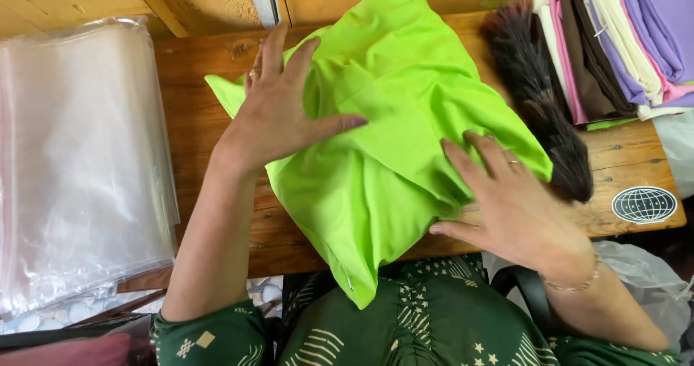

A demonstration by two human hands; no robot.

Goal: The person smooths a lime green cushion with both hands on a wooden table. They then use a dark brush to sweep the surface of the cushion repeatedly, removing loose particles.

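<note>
Lime-green cloth point(390, 127), frame centre: judged light, soft, limp; best pinched at edges. Left hand point(278, 109), right hand point(506, 200) open, flat, pressing cloth.

Two bare forearms, dark green patterned clothing

Left hand point(278, 113) wears a ring; right hand point(513, 200) has a ring and a thin beaded bracelet point(578, 283). Short green sleeves point(210, 337) carry cream diamonds, stripes and stars, as does the lap.

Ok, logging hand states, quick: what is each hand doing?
Left hand: open, flat on the lime-green cloth, holding nothing.
Right hand: open, flat on the cloth's edge, holding nothing.
</note>
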